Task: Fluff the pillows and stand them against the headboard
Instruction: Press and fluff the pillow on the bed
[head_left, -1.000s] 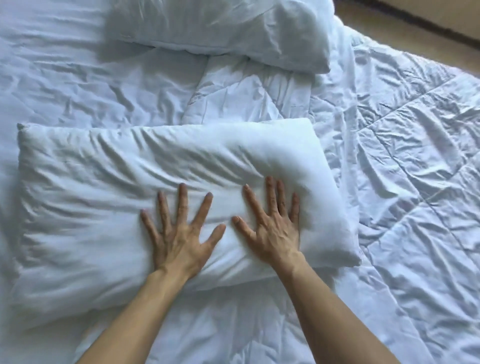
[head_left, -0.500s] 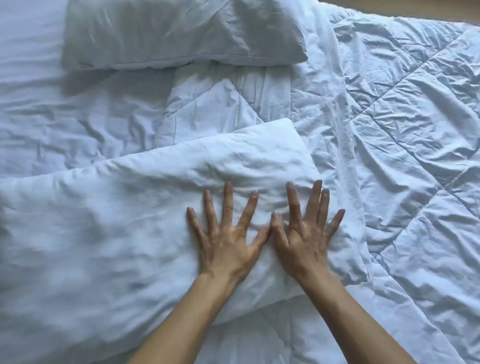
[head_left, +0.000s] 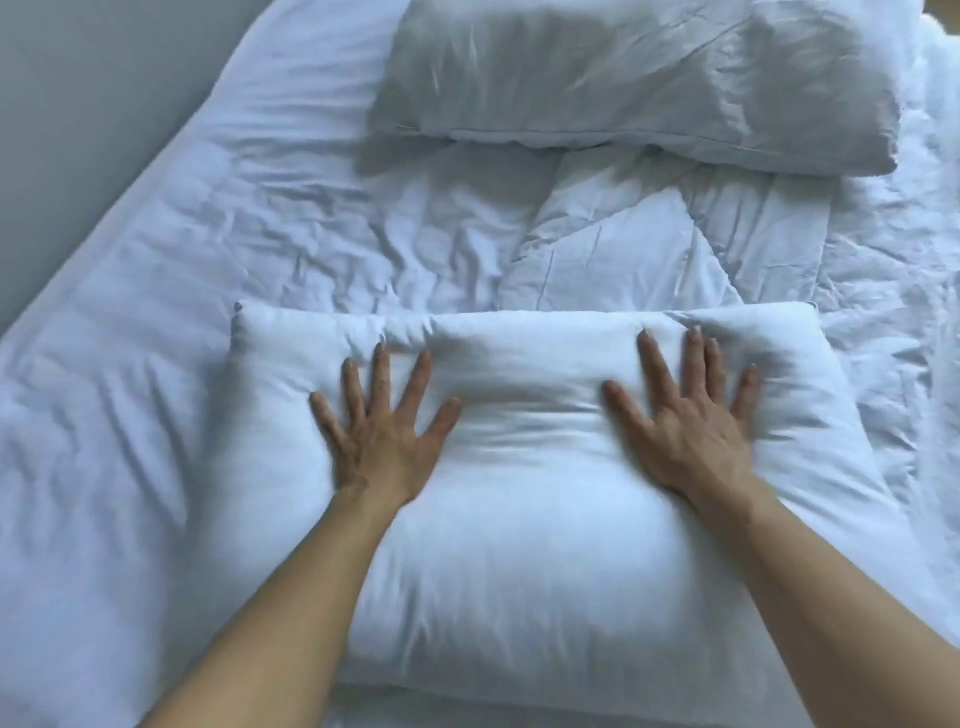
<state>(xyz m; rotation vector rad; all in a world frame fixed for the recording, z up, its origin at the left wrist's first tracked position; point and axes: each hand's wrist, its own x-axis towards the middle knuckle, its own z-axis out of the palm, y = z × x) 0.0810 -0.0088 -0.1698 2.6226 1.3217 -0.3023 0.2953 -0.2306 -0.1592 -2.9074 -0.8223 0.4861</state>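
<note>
A white pillow (head_left: 524, 530) lies flat on the bed in front of me. My left hand (head_left: 382, 436) presses on its left half, palm down with the fingers spread. On its right half my right hand (head_left: 685, 431) lies flat in the same way, slightly blurred. The pillow dents under both palms and bulges between them. Neither hand holds anything. A second, greyer pillow (head_left: 639, 78) lies flat at the far end of the bed. No headboard shows.
A rumpled white sheet (head_left: 260, 244) covers the left of the bed. A quilted white duvet (head_left: 613, 260) is bunched between the two pillows and runs down the right side. A grey wall (head_left: 78, 104) borders the bed at the upper left.
My hands were close together on the pillow's right end; now they are wide apart on its far half. The view has swung left, and the wall has come into sight.
</note>
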